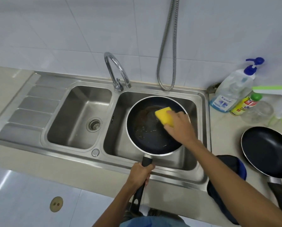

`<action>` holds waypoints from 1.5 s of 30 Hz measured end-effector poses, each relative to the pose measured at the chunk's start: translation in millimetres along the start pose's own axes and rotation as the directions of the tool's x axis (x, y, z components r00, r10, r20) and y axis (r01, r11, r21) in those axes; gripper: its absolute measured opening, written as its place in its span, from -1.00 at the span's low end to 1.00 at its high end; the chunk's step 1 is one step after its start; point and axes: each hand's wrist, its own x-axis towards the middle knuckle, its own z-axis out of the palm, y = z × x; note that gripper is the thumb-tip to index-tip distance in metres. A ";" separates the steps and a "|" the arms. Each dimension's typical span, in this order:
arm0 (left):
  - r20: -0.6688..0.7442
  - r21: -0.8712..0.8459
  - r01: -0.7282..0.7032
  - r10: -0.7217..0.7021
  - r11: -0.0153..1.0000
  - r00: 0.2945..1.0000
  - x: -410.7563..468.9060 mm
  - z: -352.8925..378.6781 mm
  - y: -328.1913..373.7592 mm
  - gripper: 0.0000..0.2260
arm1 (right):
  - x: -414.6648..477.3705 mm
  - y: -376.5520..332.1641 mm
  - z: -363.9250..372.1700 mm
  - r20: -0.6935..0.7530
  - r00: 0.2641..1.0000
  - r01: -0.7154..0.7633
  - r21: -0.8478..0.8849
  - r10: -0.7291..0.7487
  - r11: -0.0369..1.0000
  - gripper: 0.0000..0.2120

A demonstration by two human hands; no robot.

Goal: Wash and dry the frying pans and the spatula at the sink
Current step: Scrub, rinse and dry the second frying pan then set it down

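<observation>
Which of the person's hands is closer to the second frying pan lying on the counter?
The right. The right hand presses the yellow sponge inside the pan in the sink, nearer the second frying pan; the left hand holds that pan's handle, farther away.

Yellow sponge [164, 115], black frying pan [146, 133], silver steel sink [78, 115], blue-capped clear bottle [235, 89], white wall tiles [71, 30]

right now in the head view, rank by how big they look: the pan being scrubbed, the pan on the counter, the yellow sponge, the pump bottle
Largest to smallest:
1. pan being scrubbed
2. pan on the counter, a near tie; it sits off at the frame edge
3. pump bottle
4. yellow sponge
</observation>
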 end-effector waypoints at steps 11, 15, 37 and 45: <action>0.038 0.111 -0.043 0.039 0.993 0.999 10.6 -46.9 -0.4 -0.75 | 3.9 -101.3 81.3 0.338 0.930 0.185 -0.090 -0.144 0.979 -0.59; 0.025 0.099 -0.031 0.029 0.995 0.999 23.3 -57.9 -1.4 -0.74 | -16.8 -64.4 67.2 0.435 0.896 0.215 -0.258 -0.085 0.942 -0.67; 0.046 0.261 -0.103 0.094 0.960 0.995 63.1 -94.9 4.6 -0.82 | 19.7 -119.7 105.2 0.326 0.912 0.265 -0.009 -0.247 0.964 -0.79; 0.067 0.242 -0.110 0.096 0.964 0.993 45.8 -90.7 0.1 -0.76 | 125.2 -130.4 66.6 0.273 0.938 0.305 -0.354 -0.214 0.884 -0.65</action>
